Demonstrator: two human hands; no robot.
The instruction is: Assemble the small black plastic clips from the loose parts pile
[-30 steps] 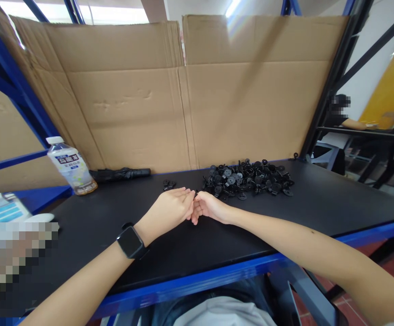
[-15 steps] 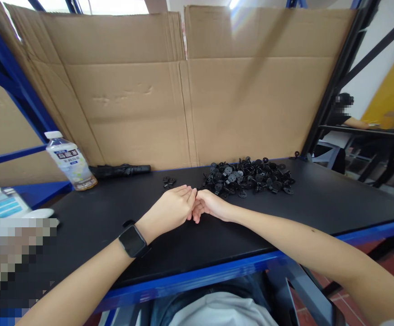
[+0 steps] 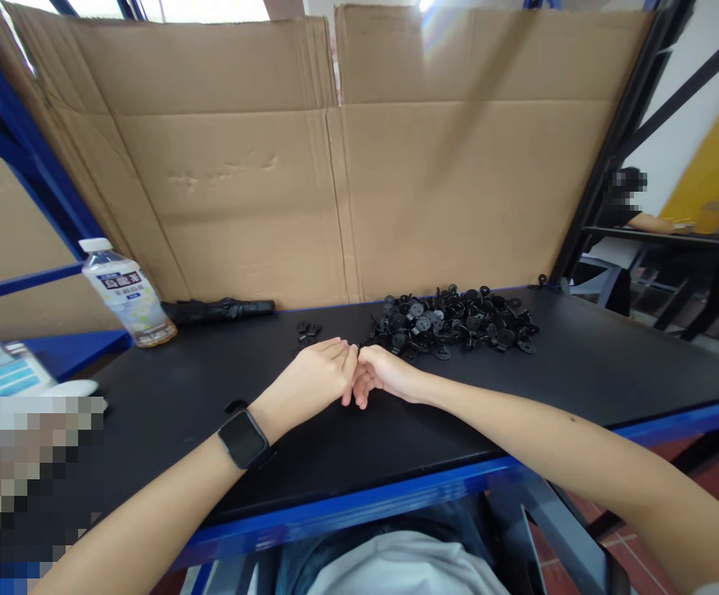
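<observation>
My left hand (image 3: pixel 324 372), with a black watch (image 3: pixel 245 438) on its wrist, meets my right hand (image 3: pixel 384 373) above the black tabletop. The fingers of both are bent together at the tips, and a small dark bit shows between them; what it is stays hidden. Behind my right hand lies a heap of small black round plastic parts (image 3: pixel 459 321), several with holes through their discs. Beyond my left hand sits a small group of similar black parts (image 3: pixel 307 331).
A labelled drink bottle (image 3: pixel 129 293) stands at the left, beside a folded black umbrella (image 3: pixel 226 311). Cardboard sheets (image 3: pixel 241 182) wall off the back. A white device (image 3: pixel 6 372) sits at the left edge. Blue rail (image 3: pixel 347 512) borders the front. Another person (image 3: pixel 626 202) sits far right.
Both hands keep almost the same place, fingertips still together, with only a slight shift of the fingers. The piles look the same.
</observation>
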